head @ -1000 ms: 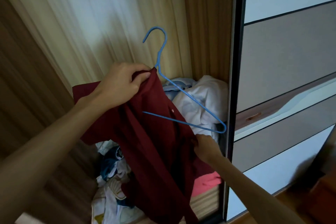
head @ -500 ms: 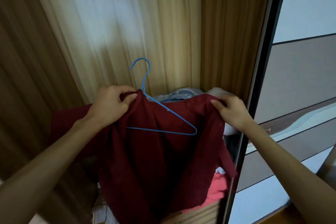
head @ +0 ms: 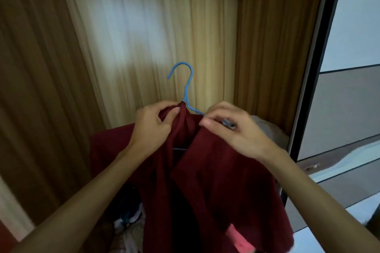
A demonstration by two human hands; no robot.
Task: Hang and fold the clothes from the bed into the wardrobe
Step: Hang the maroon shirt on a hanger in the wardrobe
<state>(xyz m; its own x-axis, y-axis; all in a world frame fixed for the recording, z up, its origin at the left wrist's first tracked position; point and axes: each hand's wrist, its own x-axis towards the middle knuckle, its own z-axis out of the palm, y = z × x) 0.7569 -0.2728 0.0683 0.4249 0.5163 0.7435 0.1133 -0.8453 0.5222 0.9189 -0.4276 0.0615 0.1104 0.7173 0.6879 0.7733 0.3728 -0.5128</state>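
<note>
Wardrobe (head: 51, 88) open, sliding door (head: 349, 119) at right. Shirt (head: 216, 181), maroon, held up inside the opening, draped on a hanger. Clothes pile (head: 129, 224) on the wardrobe floor below it. Left hand (head: 153, 127) grip closed on the collar at the hanger neck. Right hand (head: 232, 129) pinching the shirt's other shoulder. Hanger (head: 186, 88) blue, hook upright, touching nothing.

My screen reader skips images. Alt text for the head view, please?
A left hand and right hand grip a dark red shirt on a blue hanger, near its hook, inside a wooden wardrobe. Loose clothes lie below.
</note>
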